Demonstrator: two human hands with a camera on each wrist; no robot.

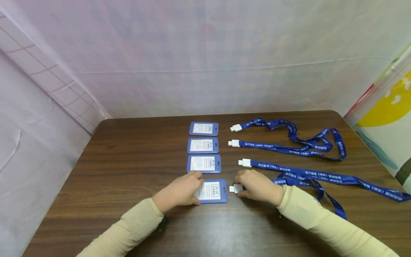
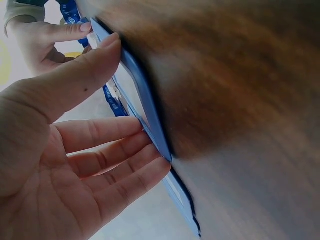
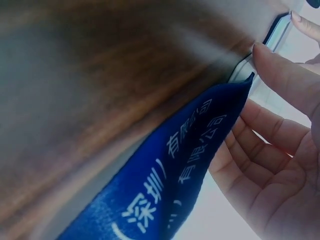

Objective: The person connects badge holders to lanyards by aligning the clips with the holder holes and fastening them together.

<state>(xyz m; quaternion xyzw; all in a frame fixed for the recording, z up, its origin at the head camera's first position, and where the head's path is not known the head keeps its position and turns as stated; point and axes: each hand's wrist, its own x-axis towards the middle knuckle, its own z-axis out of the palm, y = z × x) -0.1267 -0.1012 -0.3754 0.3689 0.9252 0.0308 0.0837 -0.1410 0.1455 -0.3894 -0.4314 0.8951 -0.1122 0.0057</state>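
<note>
Card holder point(image 1: 211, 191) pinched at left end by left hand point(image 1: 182, 189); right hand point(image 1: 257, 185) pinches lanyard clip point(image 1: 237, 188).
Holder's long axis runs sideways; clip points left, toward it.

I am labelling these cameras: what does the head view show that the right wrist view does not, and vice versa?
Only the head view: the whole column of four blue rectangular plastic card holders, and both pale-yellow fabric sleeves.
Only the right wrist view: the palm of the right hand.
Both: that hand at the small white plastic clip of a blue printed fabric lanyard, part of the left hand, and the brown wood-grain table.
</note>
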